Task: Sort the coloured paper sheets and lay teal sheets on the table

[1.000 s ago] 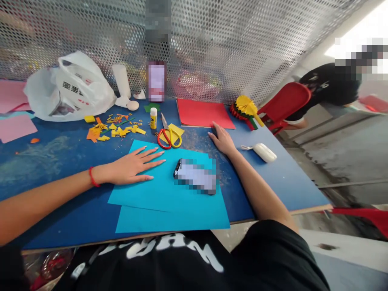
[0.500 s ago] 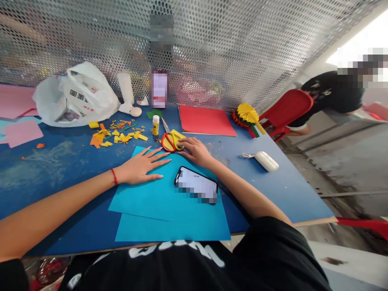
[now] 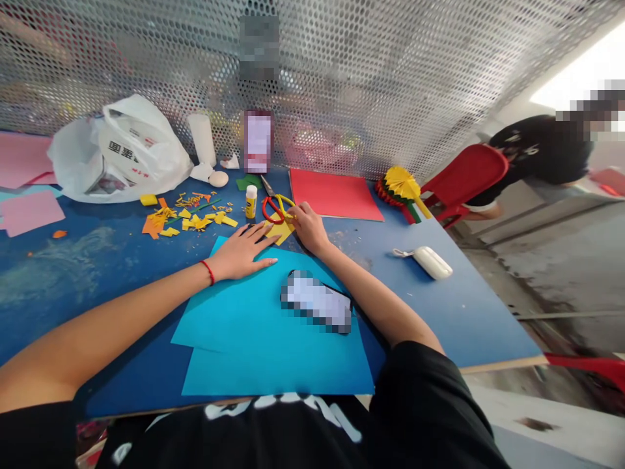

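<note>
My left hand (image 3: 244,251) lies open, fingers spread, over the upper edge of blue paper sheets (image 3: 229,326). Its fingertips reach a small piece of yellow paper (image 3: 282,232). My right hand (image 3: 311,228) is closed at the yellow handle loop of the scissors (image 3: 270,194), whose other loop is red. The blades point away from me. Beneath my right forearm's inner side, a phone (image 3: 317,301) rests on the blue sheets. A glue stick (image 3: 250,202) stands upright just left of the scissors.
Yellow and orange paper scraps (image 3: 195,218) lie left of the glue stick. A white plastic bag (image 3: 122,153) sits behind them. Red paper (image 3: 336,195), a yellow paper flower (image 3: 401,185) and a white case (image 3: 432,262) lie rightward. Another phone (image 3: 258,142) leans against the perforated panel. A person (image 3: 537,146) sits at right.
My right hand has closed at the scissors' handle, and the scissors have shifted away from me, uncovering more yellow paper. My left hand has slid forward and right.
</note>
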The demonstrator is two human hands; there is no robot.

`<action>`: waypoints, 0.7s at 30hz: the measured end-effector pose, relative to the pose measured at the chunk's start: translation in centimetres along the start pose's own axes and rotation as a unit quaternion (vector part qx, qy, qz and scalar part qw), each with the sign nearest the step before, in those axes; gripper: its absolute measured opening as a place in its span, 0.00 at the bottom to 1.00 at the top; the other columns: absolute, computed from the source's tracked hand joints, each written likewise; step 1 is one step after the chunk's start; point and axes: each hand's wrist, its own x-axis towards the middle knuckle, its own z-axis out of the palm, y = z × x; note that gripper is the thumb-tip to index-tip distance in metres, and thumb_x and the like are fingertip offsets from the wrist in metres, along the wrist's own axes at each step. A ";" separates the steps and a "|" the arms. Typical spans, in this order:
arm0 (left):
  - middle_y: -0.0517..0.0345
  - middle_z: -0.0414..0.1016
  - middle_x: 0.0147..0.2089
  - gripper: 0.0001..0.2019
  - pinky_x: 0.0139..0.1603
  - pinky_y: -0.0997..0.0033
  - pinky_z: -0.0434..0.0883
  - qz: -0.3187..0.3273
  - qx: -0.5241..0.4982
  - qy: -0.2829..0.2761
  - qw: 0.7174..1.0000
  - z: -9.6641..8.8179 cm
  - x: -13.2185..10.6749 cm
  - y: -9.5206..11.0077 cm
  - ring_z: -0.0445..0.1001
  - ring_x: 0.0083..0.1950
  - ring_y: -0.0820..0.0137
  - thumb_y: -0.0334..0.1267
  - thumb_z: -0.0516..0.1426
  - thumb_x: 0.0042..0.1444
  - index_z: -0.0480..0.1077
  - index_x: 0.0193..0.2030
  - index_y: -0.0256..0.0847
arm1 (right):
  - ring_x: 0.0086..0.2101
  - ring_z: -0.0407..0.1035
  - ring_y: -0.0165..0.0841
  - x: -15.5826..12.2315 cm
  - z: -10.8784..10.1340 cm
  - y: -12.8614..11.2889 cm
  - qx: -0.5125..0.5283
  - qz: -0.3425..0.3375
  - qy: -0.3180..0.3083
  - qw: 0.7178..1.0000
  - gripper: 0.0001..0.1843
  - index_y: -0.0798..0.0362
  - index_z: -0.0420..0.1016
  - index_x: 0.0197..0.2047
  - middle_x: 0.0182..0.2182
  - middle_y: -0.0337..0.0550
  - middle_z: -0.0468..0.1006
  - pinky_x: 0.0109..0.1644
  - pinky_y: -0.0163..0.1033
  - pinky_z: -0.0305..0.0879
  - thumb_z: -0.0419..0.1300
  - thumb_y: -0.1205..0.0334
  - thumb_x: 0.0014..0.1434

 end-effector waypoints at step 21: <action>0.41 0.43 0.86 0.39 0.84 0.46 0.48 -0.063 0.025 0.004 0.998 -0.2 -1.4 0.6 0.44 0.86 0.48 0.62 0.46 0.77 0.53 0.84 0.39 | 0.53 0.74 0.57 -1.4 0.5 0.6 0.080 0.084 0.052 0.992 0.43 0.52 0.68 0.62 0.52 0.59 0.80 0.60 0.62 0.70 0.65 0.26 0.60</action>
